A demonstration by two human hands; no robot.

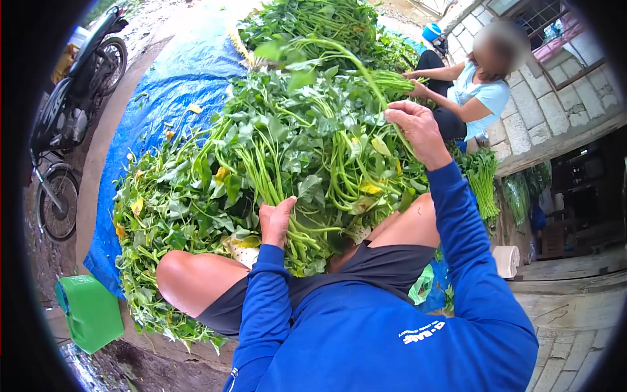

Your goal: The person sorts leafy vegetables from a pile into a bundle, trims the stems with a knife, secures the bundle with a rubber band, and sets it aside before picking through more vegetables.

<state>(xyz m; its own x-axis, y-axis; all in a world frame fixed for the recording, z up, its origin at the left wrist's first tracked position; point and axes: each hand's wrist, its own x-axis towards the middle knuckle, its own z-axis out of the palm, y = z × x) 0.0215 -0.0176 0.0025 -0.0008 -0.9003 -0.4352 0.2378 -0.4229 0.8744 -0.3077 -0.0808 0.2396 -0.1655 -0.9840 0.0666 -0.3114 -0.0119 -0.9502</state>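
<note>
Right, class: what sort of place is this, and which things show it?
Probably an outdoor yard or roadside work spot: leafy greens lie heaped on a blue tarp, with a motorcycle to one side and a block wall on the other.

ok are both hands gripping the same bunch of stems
No, the left hand grips a bunch while the right hand holds a separate long stem.

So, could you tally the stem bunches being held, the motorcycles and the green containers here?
Held stem bunches: 2 (one in the wearer's left hand, one with the other person)
Motorcycle: 1
Green container: 1
Total: 4
</note>
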